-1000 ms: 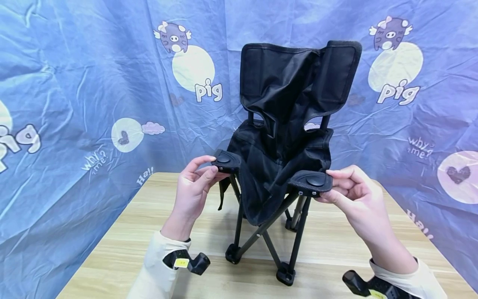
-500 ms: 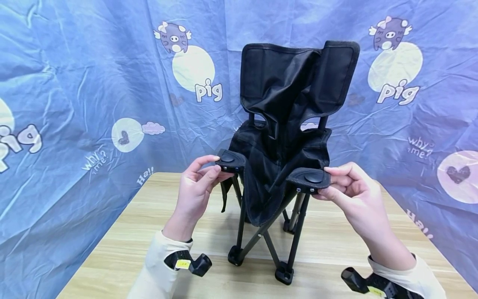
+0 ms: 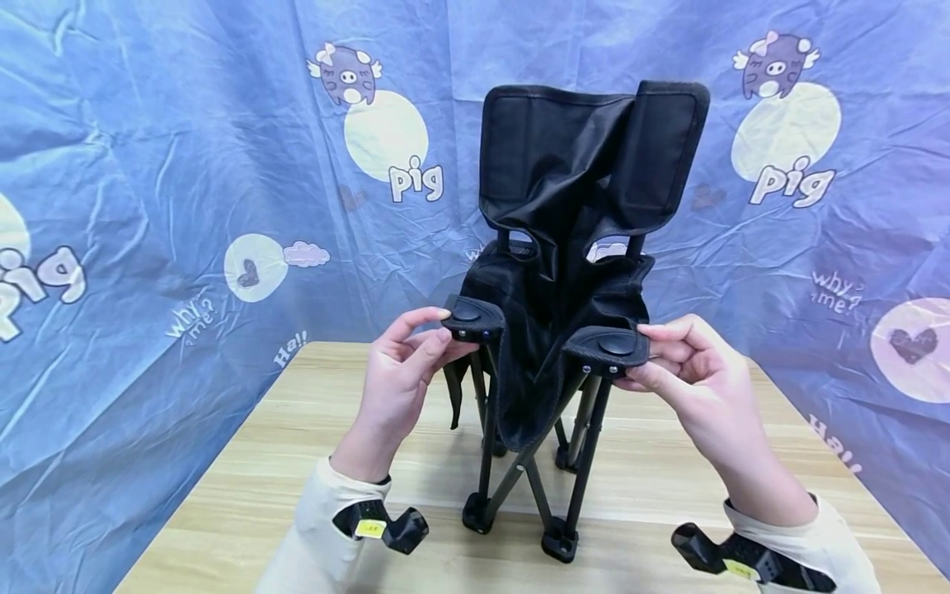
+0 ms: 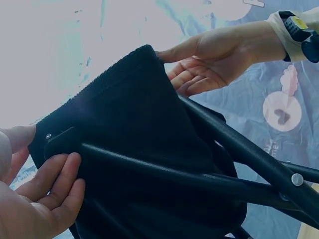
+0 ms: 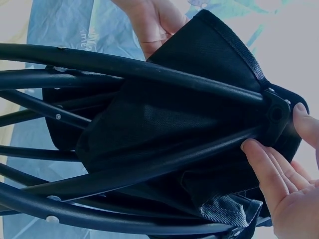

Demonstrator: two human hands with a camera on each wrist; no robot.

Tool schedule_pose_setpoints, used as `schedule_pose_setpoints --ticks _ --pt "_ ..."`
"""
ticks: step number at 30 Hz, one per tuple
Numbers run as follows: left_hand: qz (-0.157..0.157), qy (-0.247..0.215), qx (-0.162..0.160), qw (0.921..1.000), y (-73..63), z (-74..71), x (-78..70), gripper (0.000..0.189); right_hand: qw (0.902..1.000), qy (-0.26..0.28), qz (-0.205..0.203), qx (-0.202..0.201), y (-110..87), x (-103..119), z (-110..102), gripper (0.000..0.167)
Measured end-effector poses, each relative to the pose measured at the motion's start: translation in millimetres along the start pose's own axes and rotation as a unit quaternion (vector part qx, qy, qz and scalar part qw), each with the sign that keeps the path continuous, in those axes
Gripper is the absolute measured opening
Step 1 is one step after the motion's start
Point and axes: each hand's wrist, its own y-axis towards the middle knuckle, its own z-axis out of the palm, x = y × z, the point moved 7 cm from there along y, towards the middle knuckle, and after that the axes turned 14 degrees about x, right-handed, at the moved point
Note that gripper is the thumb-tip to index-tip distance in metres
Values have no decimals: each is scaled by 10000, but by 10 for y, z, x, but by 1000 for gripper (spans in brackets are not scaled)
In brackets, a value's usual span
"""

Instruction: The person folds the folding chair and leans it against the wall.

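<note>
Booth-like space: pig-print cloth [image 3: 200,165], table [image 3: 245,487]

Blue pig-print curtain [image 3: 416,247], apparently wooden table [image 3: 260,445]

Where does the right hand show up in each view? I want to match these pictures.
Head: right hand, right of centre, gripping the black chair.
Left wrist: upper right, across the black chair from the left hand.
Right wrist: lower right, at the picture's edge.
Shared landmark: the black chair.

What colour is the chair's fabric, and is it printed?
The fabric is black, with no print visible; the head view shows it best.
</note>
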Motion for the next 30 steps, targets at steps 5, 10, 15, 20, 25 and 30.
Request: schedule_pose_setpoints --ticks 5,10,15,20,25,30 --pt "16 21 121 9999 -2 56 -7 22 10000 -3 46 42 15 -8 16 34" --pt "113 -46 240 9996 9 102 -8 21 10000 -17 27 69 36 -12 32 32" --pt "172 -69 307 9994 19 156 -17 22 9999 -66 49 82 60 -11 44 29" --pt "219 -75 313 9992 24 196 -28 23 9999 -70 54 85 79 -15 53 29" --pt "208 -7 292 9994 32 218 -23 24 10000 -35 49 79 91 -20 60 29" --pt "188 96 297 9993 36 241 -15 26 9999 32 6 122 99 -27 66 29"
